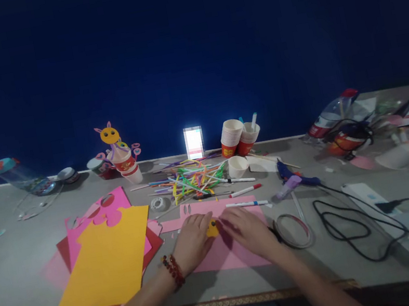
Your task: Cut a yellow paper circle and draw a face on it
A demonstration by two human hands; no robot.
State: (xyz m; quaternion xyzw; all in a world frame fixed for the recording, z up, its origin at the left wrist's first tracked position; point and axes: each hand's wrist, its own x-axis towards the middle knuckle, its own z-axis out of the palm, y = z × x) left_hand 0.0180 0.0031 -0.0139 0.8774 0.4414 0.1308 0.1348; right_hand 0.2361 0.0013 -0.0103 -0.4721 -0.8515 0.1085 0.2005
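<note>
A small yellow cutout (212, 228) with dark eye-like spots lies between my hands, just above a pink sheet (226, 254). My left hand (194, 239) is closed along the cutout's left side, its fingers partly covering it. From the right, the bent fingertips of my right hand (247, 230) press at the cutout's upper right edge near one dark spot. The undersides of both hands' fingers are hidden. Just beyond the hands, a white marker with a blue band (247, 204) lies across the pink sheet's top edge.
Yellow sheet (108, 259) tops coloured sheets at left. Behind are pipe cleaners (197, 178), stacked paper cups (231, 135) and a yellow-faced cup figure (109, 135). At right lie a glue gun (298, 176), a tape roll (292, 231), a black cord (344, 226) and a power strip (377, 212).
</note>
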